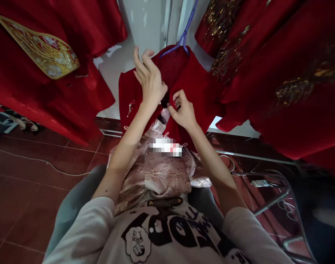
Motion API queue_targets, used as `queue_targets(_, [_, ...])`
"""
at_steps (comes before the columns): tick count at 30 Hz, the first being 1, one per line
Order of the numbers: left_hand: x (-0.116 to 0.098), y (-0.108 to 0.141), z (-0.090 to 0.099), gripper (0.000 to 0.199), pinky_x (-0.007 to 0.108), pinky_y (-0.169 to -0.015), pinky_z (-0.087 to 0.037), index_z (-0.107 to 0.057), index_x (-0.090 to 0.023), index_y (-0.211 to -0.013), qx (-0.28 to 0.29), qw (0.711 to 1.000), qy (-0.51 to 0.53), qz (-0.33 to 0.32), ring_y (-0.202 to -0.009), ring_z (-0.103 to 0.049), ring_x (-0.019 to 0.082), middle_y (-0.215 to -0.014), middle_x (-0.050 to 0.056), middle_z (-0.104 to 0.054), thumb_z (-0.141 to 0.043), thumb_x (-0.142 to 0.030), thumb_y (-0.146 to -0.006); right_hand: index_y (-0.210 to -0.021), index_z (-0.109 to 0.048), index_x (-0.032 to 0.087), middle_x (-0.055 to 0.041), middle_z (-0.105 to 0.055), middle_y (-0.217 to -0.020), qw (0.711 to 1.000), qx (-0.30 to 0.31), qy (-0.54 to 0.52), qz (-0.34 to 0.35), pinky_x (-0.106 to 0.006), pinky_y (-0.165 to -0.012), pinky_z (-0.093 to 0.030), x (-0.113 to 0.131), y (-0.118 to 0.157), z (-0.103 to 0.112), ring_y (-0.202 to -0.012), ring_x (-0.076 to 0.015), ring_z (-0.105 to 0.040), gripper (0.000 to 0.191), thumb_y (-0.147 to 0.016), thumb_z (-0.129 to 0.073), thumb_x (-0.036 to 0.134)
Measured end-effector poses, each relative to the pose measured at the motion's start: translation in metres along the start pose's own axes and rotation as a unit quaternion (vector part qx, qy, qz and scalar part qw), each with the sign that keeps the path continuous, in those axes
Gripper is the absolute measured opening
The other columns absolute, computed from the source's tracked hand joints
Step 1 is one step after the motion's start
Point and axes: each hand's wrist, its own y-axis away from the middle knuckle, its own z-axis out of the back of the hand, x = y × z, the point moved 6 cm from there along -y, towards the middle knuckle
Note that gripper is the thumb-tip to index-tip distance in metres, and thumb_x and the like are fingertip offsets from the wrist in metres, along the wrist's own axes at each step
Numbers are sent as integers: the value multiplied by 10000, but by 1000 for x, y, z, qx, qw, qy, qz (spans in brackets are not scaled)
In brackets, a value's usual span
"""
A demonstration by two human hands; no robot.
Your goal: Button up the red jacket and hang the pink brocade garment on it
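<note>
A dark red garment (pixel 202 88) with beaded trim hangs in front of me on a purple hanger (pixel 181 41). My right hand (pixel 184 113) pinches its front edge, close to some small red beads (pixel 175 105). Raised over the other front panel is my left hand (pixel 150 80), its fingers apart and bent, with the thumb toward the garment's opening. I see nothing held in it, though a fine thread would be too small to make out. Across my lap lies shiny pink crinkled material (pixel 167 176), partly under the garment's lower edge.
Red clothes with gold embroidery hang on the left (pixel 52 58) and right (pixel 266 80). A metal-framed stand (pixel 287 198) is at the lower right, near white cables. Another white cable (pixel 57 170) crosses the tiled floor (pixel 27 198) at left. Behind the garment is a pale wall (pixel 145 25).
</note>
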Motion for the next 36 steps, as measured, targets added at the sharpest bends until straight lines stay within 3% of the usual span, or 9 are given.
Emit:
queue_targets(3, [3, 24, 10, 750, 594, -1292, -216, -391, -233, -1327, -7, 1000, 23, 16, -1575, -158, 380, -1639, 176, -172, -771, -34, -712, -965, -507, 257, 65, -441, -690, 999, 2, -39, -3, -293, -629, -356, -18, -6, -1, -602, -131, -448, 160, -840, -606, 275])
queue_targets(6, [25, 47, 16, 717, 615, -1285, -206, -385, -202, -1346, -3, 998, 22, 61, -1549, -198, 422, -1590, 211, -254, -768, -104, -748, -960, -497, 255, 69, -429, -694, 998, 11, -66, 6, -291, -626, -354, -31, -13, -5, -595, -125, -416, 191, -846, -628, 332])
queue_targets(12, [55, 91, 1, 733, 580, -1226, -321, -394, -203, -1287, 53, 997, 21, 61, -1404, -387, 393, -1395, 193, -448, -858, -233, -719, -947, -429, 272, 59, -417, -733, 999, -1, -47, -12, -306, -646, -367, -43, -18, -11, -622, -137, -403, 216, -863, -594, 384])
queue_targets(17, [58, 99, -7, 888, 563, -1212, -351, -386, -221, -1314, 73, 996, 48, 31, -1367, -414, 392, -1395, 196, -442, -944, -195, -624, -895, -368, 291, 41, -438, -769, 994, -4, -104, -43, -310, -657, -404, -52, -17, -10, -681, -159, -456, 315, -814, -604, 483])
queue_targets(22, [55, 100, -3, 961, 581, -1190, -381, -350, -219, -1365, 57, 997, 42, 8, -1371, -421, 397, -1404, 191, -427, -931, -194, -600, -832, -363, 279, 41, -468, -771, 976, 37, -198, -80, -309, -720, -477, -51, -17, -8, -728, -153, -500, 443, -733, -678, 574])
queue_targets(27, [57, 108, -9, 746, 509, -1129, -437, -362, -213, -1319, 75, 996, 50, 21, -1313, -505, 352, -1353, 182, -482, -721, -46, -687, -832, -460, 267, 22, -525, -770, 943, -23, -269, -193, -335, -672, -524, -63, 3, 7, -711, -174, -559, 316, -744, -624, 522])
queue_targets(31, [67, 109, -10, 622, 414, -954, -525, -436, -225, -1228, 72, 993, 65, 59, -1030, -635, 258, -1116, 99, -612, -578, 36, -682, -802, -490, 252, 5, -533, -741, 916, -36, -295, -268, -346, -592, -522, -63, 31, 22, -652, -184, -568, 282, -757, -575, 517])
queue_targets(33, [72, 106, -9, 501, 369, -856, -535, -503, -236, -1093, 76, 991, 77, 79, -867, -641, 216, -935, 37, -635, -577, 38, -681, -871, -543, 249, 1, -577, -785, 919, -33, -297, -255, -352, -625, -548, -52, 36, 27, -697, -189, -606, 276, -787, -581, 509])
queue_targets(36, [73, 97, -2, 293, 304, -725, -513, -529, -235, -845, 88, 984, 121, 95, -713, -606, 161, -774, -17, -615, -574, 17, -702, -1001, -574, 279, 14, -620, -852, 946, 22, -267, -185, -354, -664, -570, -30, 27, 20, -740, -186, -623, 340, -783, -686, 513])
